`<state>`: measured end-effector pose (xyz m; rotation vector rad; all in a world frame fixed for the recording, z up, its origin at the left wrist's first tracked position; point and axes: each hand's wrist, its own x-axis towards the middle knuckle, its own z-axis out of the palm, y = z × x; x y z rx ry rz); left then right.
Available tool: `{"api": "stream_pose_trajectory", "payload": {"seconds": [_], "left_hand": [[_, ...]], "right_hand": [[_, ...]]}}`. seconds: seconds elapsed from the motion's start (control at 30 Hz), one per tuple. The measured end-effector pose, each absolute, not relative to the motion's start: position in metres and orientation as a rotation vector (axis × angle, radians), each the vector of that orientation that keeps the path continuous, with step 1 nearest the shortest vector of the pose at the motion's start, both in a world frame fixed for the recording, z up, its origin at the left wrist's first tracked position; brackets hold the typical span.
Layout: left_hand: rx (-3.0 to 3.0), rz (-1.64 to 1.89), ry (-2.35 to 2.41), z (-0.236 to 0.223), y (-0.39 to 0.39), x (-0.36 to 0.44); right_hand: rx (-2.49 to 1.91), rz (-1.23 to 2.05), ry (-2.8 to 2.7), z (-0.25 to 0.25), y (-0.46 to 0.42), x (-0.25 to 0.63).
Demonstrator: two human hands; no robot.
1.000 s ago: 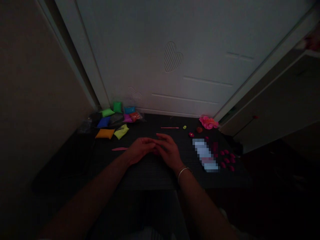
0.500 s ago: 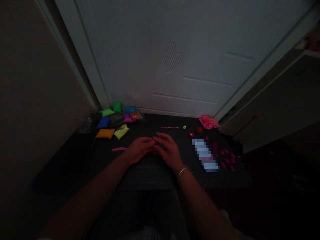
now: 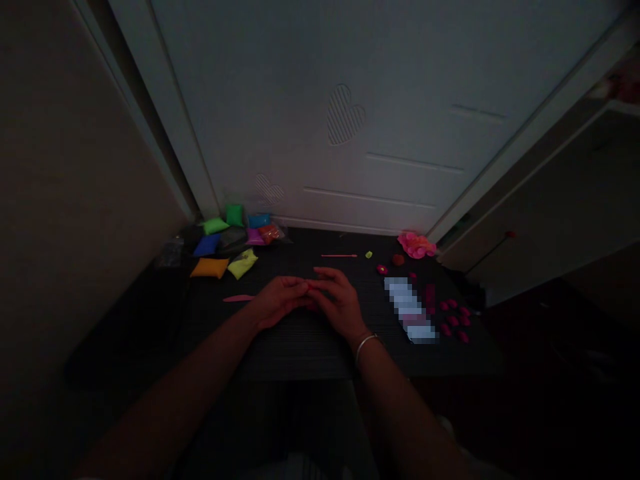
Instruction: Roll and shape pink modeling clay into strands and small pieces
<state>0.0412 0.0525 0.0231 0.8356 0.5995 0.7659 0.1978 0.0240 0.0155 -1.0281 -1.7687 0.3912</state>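
Above the dark table (image 3: 300, 360), the left hand (image 3: 281, 300) and the right hand (image 3: 339, 298) meet, and their fingers are narrow around a small pink piece (image 3: 310, 285). It lies just between them, to the right of the left hand, touching both, so neither is nearer. Its long axis I cannot tell, because fingers cover it. On the bright rectangle (image 3: 411, 312), blurred into squares, and on the coloured packets (image 3: 211, 268), I can read no brand, label or writing.
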Motion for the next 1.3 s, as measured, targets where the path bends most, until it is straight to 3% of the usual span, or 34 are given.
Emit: {"api": "stream_pose_trajectory", "payload": {"seconds": [0.63,0.93,1.3], "left_hand": [[0.869,0.795,0.622,0.023,0.0526,0.043],[0.902,0.999,0.836,0.0239,0.0566,0.0458],[1.968,0.784,0.886,0.0243,0.0533,0.0402]], "right_hand": [[-1.086,0.348,-1.737,0.0177,0.0239,0.1971],[-1.358,0.384,-1.543,0.0191,0.0235,0.1985],[-1.46,0.411,-1.349,0.013,0.0313,0.2048]]}}
